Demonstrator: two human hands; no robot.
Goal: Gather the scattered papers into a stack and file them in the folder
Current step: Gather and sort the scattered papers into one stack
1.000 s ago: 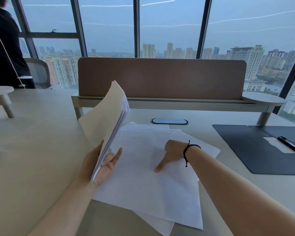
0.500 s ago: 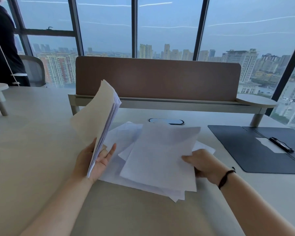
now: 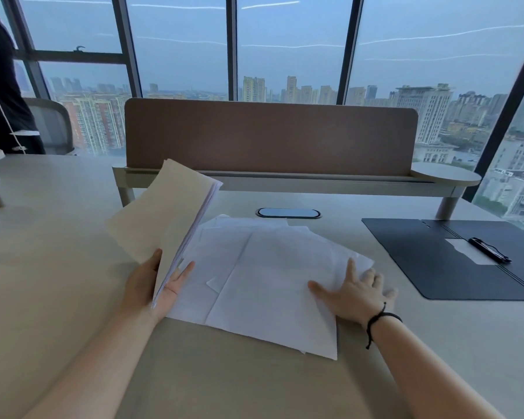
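My left hand [image 3: 152, 285] grips a thick stack of papers [image 3: 164, 216] by its lower edge, holding it upright and tilted left above the desk. Several loose white sheets [image 3: 263, 282] lie overlapping on the desk in front of me. My right hand [image 3: 354, 294] rests flat with fingers spread on the right edge of those sheets. A black cord bracelet sits on that wrist. The dark open folder [image 3: 436, 261] lies flat at the right, with a black clip [image 3: 490, 249] over a white sheet inside it.
A brown divider panel [image 3: 270, 137] on a raised shelf crosses the back of the beige desk [image 3: 58, 267]. A cable port [image 3: 288, 213] sits behind the sheets. A person in black [image 3: 0, 86] stands at far left beside a grey chair.
My right hand let go of the sheet it had lifted and now lies flat with spread fingers on the pile's right edge. The stack in my left hand has stayed put.
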